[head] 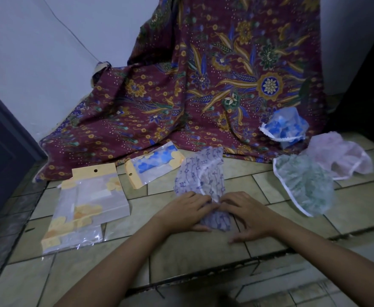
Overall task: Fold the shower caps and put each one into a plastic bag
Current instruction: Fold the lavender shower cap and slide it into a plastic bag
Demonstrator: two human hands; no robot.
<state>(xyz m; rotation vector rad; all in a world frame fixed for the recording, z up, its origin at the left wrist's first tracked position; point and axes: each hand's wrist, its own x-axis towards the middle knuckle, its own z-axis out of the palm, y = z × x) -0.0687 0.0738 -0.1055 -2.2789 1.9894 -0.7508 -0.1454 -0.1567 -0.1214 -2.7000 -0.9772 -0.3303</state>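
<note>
Left hand (pixel 190 212) and right hand (pixel 248 214), fingers curled, pinch the purple shower cap (pixel 200 173).

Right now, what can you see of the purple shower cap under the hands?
The purple shower cap is thin, translucent plastic printed with darker vine-and-flower stripes, with a white elastic edge showing. It lies crumpled lengthwise on the tiled floor, far end at the batik cloth's edge. The left hand and right hand pinch it together at its middle.
</note>
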